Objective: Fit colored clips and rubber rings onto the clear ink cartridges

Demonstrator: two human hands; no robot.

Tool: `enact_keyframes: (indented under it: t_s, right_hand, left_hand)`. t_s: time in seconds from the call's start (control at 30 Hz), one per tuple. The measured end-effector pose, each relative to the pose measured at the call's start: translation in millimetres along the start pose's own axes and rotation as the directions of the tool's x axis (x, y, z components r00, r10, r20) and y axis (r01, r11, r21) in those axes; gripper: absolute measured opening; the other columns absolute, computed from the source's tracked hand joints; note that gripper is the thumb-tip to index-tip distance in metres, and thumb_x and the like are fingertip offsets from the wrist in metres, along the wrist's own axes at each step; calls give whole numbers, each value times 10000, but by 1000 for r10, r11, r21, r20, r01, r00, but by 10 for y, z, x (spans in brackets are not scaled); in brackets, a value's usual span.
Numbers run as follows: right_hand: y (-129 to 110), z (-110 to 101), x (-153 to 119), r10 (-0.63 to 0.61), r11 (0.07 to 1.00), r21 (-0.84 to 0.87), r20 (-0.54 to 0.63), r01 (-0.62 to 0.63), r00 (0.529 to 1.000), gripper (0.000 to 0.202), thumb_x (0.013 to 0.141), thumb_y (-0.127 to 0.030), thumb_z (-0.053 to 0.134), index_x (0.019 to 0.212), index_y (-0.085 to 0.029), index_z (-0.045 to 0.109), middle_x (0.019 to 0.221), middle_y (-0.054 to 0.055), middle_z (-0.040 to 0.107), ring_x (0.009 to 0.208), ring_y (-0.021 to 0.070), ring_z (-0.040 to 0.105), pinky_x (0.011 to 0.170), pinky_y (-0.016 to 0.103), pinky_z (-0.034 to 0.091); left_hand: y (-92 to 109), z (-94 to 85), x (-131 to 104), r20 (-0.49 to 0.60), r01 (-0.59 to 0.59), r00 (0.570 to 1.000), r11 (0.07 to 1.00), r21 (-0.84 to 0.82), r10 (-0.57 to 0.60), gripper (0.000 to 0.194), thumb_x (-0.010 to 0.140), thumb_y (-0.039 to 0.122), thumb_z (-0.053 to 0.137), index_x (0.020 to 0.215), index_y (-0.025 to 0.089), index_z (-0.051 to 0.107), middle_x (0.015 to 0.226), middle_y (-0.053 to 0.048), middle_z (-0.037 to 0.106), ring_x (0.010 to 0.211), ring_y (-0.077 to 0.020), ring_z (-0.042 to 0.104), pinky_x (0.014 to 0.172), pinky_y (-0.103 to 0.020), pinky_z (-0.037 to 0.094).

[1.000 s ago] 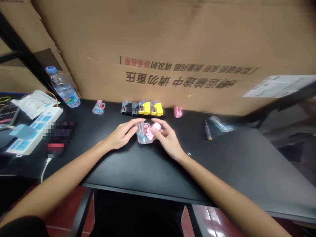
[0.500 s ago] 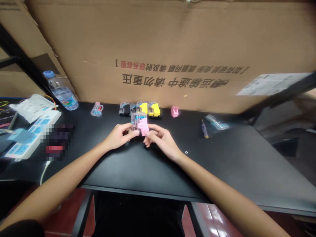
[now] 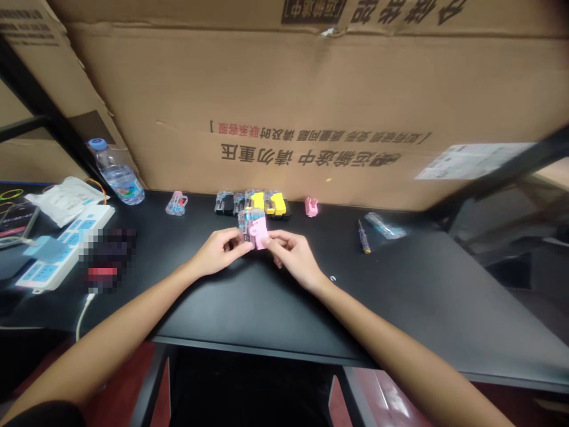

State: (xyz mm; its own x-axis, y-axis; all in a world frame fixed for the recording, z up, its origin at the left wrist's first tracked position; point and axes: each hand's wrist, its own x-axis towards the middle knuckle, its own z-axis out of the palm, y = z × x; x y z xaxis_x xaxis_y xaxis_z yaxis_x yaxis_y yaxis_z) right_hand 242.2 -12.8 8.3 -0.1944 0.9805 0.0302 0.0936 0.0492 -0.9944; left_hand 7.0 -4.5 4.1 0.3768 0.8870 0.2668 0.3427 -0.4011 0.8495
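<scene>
Between my two hands, above the black table [image 3: 249, 308], is a small clear-and-pink plastic device [image 3: 259, 231]. My left hand [image 3: 221, 251] pinches its clear left side with thumb and fingers. My right hand [image 3: 294, 256] grips the pink right side, thumb in front and fingers curled behind. Just beyond it stands a row of similar clear devices: one with a black part [image 3: 225, 203] and two with yellow parts [image 3: 277, 203]. A loose pink piece [image 3: 312, 206] lies to their right. Another clear device with pink and red parts [image 3: 176, 203] lies to the left.
At the left are a water bottle [image 3: 119, 175], a white plastic packet [image 3: 66, 198] and a power strip [image 3: 66, 252] with a plug and cable. A small screwdriver [image 3: 363, 236] and a clear packet [image 3: 384, 226] lie at the right. A large cardboard box [image 3: 267, 77] stands behind.
The camera view has tilted up slightly. Both hands keep hold of the clear-and-pink device; the right hand's fingers have drawn in closer behind it.
</scene>
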Motion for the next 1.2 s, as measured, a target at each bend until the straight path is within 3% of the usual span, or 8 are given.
enact_keyframes:
  t_s: [0.13, 0.3, 0.5, 0.67, 0.73, 0.9, 1.03, 1.2]
  right_hand:
    - [-22, -28, 11, -80, 995, 43, -237, 93, 968, 428, 878, -594, 766, 1002, -185, 789, 511, -69, 497, 443, 111, 405, 456, 270, 365]
    - [-59, -8, -17, -27, 997, -66, 38, 29, 999, 471, 852, -613, 795, 1005, -168, 805, 543, -49, 549, 475, 114, 448, 479, 268, 363]
    - [-38, -35, 6, -87, 996, 20, -183, 92, 979, 452, 871, -638, 769, 950, -193, 759, 524, -65, 504, 460, 111, 415, 460, 262, 358]
    - [-1, 35, -16, -35, 998, -56, 35, 36, 999, 464, 869, -630, 782, 1002, -185, 788, 560, -46, 567, 484, 129, 487, 496, 281, 421]
    - [9, 43, -14, -33, 998, -53, 60, 36, 998, 482, 893, -623, 761, 1073, -177, 793, 570, -48, 572, 488, 127, 493, 509, 282, 436]
    - [60, 10, 24, 2, 1000, -10, 109, -1, 994, 553, 970, -610, 663, 1290, -164, 725, 634, -34, 636, 507, 125, 535, 510, 264, 441]
    - [125, 51, 3, -4, 996, -88, 183, 21, 983, 519, 983, -552, 637, 1321, -159, 677, 663, -39, 644, 567, 141, 587, 597, 284, 492]
    - [217, 132, -23, -99, 973, -175, 260, 148, 961, 449, 981, -462, 623, 1318, -167, 653, 647, -64, 621, 651, 167, 669, 749, 322, 537]
  left_hand:
    - [-10, -57, 6, -130, -28, 991, 998, -61, 20, 333, 1021, 477, 643, 894, 177, 714, 830, -23, 680, 725, -151, 592, 665, -264, 455]
    - [-16, -66, -2, 14, -60, 998, 998, 5, 60, 309, 991, 462, 692, 883, 174, 710, 799, -12, 652, 671, -136, 556, 613, -256, 431]
    - [-41, -145, 9, -79, 35, 996, 988, -149, -47, 340, 1003, 519, 659, 992, 182, 705, 794, -3, 668, 691, -144, 609, 681, -266, 496]
    - [-8, -45, -20, 86, 43, 995, 999, -17, -41, 347, 975, 506, 683, 903, 167, 697, 689, 8, 636, 593, -132, 542, 586, -259, 419]
    - [-2, -11, -16, 99, 50, 994, 999, -19, -48, 354, 984, 516, 666, 927, 168, 696, 683, 11, 634, 587, -134, 549, 581, -259, 419]
    - [-99, -107, 57, -25, 134, 990, 984, -116, -137, 424, 975, 596, 643, 897, 180, 655, 806, -19, 709, 621, -123, 609, 629, -249, 489]
    - [-258, -287, 122, -162, 285, 941, 954, -89, -296, 454, 950, 629, 645, 918, 178, 676, 920, -59, 761, 603, -104, 589, 531, -214, 429]
    - [-369, -396, 223, -142, 359, 917, 927, -108, -372, 485, 972, 630, 568, 973, 159, 687, 917, -96, 768, 508, -99, 565, 414, -207, 357]
